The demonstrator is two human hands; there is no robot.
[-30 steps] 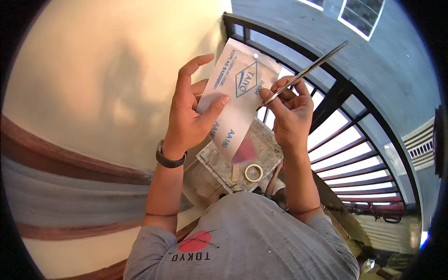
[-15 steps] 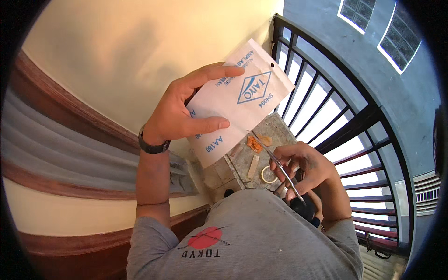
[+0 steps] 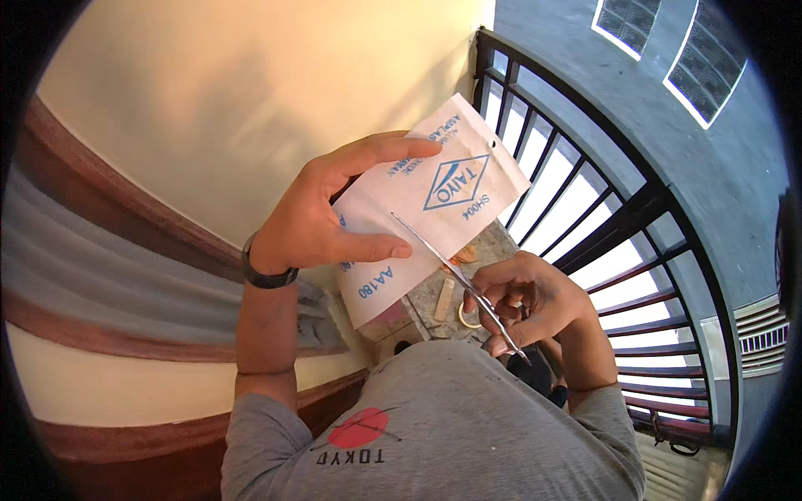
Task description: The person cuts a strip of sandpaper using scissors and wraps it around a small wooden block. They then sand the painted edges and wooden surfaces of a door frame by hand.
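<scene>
My left hand [image 3: 322,213] holds up a sheet of sandpaper [image 3: 451,142], its pale printed back facing me. The fingers and thumb grip it by its left part, and a small dark hole shows near its far right edge. In my right hand [image 3: 543,301] is a pair of metal scissors [image 3: 483,302], with fingers and thumb at the handles. One slim blade lies across the face of the sheet, its tip near my left thumb. The other blade cannot be made out and may be behind the sheet.
Below the hands is a worn stone surface [image 3: 494,247] bearing a small wooden block [image 3: 444,299], a ring like a tape roll [image 3: 469,315] and a crumpled orange thing [image 3: 464,255]. A dark metal railing [image 3: 585,217] curves along the right. A cream wall [image 3: 276,75] stands at the left.
The scissors and my right hand have moved up and left, and a blade now reaches over the sheet. The sheet and left hand have shifted slightly down.
</scene>
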